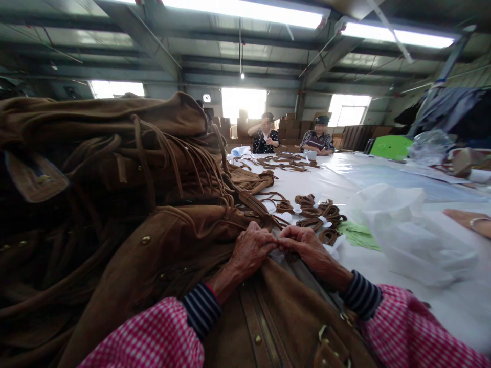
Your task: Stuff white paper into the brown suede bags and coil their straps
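Observation:
My left hand (253,248) and my right hand (307,249) meet at the fingertips above a brown suede bag (303,299). Both are closed in a pinch, and what lies between the fingers is too small to make out. A zip and brass studs run down the front of this bag. Just beyond my hands, coiled brown straps (322,212) with white tags lie on the white table (326,176). Another brown bag (126,255) with a brass stud sits against my left side.
A tall heap of brown bags (115,122) with dangling straps rises at left. Crumpled white plastic (414,235) and green material (358,235) lie at right, near another person's hand (468,221). Two people (265,140) are at the table's far end. A bright green object (390,147) stands behind.

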A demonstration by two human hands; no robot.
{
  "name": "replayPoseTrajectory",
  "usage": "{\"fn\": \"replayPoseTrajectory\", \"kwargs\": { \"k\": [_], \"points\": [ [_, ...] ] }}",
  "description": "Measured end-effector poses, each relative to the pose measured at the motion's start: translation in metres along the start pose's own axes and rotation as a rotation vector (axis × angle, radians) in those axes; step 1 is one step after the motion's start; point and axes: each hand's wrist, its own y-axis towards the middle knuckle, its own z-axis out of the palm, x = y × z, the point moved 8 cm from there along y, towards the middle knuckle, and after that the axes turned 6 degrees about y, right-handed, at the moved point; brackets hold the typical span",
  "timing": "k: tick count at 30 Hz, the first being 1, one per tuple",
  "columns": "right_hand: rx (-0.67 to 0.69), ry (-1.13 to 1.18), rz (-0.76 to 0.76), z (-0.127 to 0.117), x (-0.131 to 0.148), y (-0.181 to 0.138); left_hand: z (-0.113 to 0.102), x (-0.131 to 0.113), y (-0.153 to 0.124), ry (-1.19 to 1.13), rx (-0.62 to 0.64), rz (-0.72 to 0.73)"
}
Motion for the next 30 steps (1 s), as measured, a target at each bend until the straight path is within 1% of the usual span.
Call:
{"fn": "replayPoseTrajectory", "kwargs": {
  "k": [6,11,16,20,30],
  "points": [
    [-0.033,0.113,-0.032,-0.001,0.001,0.000,-0.002,0.001,0.000,-0.099,-0.068,-0.016],
    [-0.048,0.268,-0.016,-0.006,-0.001,-0.001,-0.005,-0.007,0.005,-0.195,-0.111,-0.040],
    [-0.050,0.336,0.000,-0.013,-0.009,-0.001,-0.003,-0.015,0.011,-0.168,-0.096,-0.082],
    [-0.061,0.402,0.012,-0.014,-0.010,0.000,-0.001,-0.018,0.012,-0.140,-0.103,-0.071],
    [-0.109,0.279,-0.013,-0.010,0.001,-0.002,0.001,-0.016,0.006,-0.188,-0.154,-0.035]
  ]
}}
